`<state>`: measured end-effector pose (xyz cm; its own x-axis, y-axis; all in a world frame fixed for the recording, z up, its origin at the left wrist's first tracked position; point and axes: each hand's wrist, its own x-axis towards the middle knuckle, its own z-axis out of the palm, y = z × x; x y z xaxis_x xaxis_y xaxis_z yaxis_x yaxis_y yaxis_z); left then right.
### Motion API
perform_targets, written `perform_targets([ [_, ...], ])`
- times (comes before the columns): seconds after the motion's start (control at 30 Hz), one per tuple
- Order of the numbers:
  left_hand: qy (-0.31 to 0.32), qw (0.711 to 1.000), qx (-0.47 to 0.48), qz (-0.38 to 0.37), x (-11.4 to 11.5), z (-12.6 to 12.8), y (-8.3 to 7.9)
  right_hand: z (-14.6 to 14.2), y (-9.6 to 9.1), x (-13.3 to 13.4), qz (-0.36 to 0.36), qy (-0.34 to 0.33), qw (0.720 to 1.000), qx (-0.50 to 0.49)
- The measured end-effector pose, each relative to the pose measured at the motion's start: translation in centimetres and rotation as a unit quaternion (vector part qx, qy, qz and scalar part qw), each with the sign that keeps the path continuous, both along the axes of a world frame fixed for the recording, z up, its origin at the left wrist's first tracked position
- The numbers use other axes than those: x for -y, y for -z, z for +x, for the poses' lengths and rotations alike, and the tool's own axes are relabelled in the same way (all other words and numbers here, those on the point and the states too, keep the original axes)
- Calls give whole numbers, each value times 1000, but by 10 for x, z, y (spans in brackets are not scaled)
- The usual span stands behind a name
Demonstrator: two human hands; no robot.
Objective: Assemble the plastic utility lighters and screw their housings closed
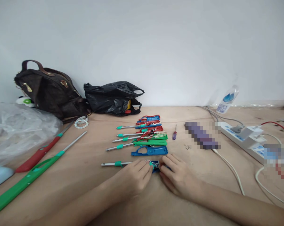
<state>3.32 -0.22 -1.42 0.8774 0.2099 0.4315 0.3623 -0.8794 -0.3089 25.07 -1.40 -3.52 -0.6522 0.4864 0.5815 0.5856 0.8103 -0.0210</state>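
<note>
Left hand (137, 175), mine: closed on the front of a handle, fingers bent over it, likely to hold it steady.

Right hand (177, 174), mine: fingers curled over the handle's rear end; tips hidden, so I cannot tell whether they pinch or press.

One lighter (118, 164), nearest me: flat on the table (85, 166) under my hands, metal tube pointing left, white wires (153, 163) bared between my fingers.

One blue cover (161, 151): just beyond my hands, apart from the lighter, probably set there for easy reach.

Row of further lighters (150, 142), red, green and blue: one behind another, tubes leftward, several with wires showing; seemingly lined up so each set of parts stays together.

One screwdriver (174, 135), purple handle: right of the row, handy, I judge, to my right hand.

Loose dark bits (187, 147), perhaps screws: near the screwdriver, bunched, maybe against loss.

Two longer lighters, one red (37, 158), one green (29, 180): well to the left, perhaps to leave me elbow room.

Black bag (111, 97), brown backpack (50, 91): at the wall, presumably out of the way.
</note>
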Motion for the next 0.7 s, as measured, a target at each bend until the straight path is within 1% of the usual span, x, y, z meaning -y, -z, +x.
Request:
perform_targets([
  [0.03, 3, 999, 12, -32, -1, -1, -2, 0, 0, -1, -12, 2, 1000, -4],
  [0.1, -5, 988, 48, -147, -6, -5, -9, 1, -1, -2, -46, 7, 999, -15],
  [0.13, -16, 975, 74, -208, -9, -7, -12, 1, -2, -3, -63, 7, 998, -22],
  [0.2, -42, 945, 127, -299, -15, -11, -18, 2, -2, -4, -92, 5, 995, -40],
  [0.27, -61, 920, 162, -351, -20, -13, -21, 2, -3, -4, -120, 3, 991, -59],
  [0.37, -77, 904, 180, -379, -24, -14, -22, 2, -4, -3, -158, 0, 985, -74],
  [0.47, -89, 906, 181, -372, -26, -15, -19, 2, -5, -3, -172, -3, 982, -72],
  [0.57, -103, 915, 161, -355, -27, -17, -15, 2, -4, -3, -161, -5, 985, -57],
  [0.7, -111, 925, 123, -343, -29, -18, -11, 2, -2, -2, -122, -9, 992, -34],
])
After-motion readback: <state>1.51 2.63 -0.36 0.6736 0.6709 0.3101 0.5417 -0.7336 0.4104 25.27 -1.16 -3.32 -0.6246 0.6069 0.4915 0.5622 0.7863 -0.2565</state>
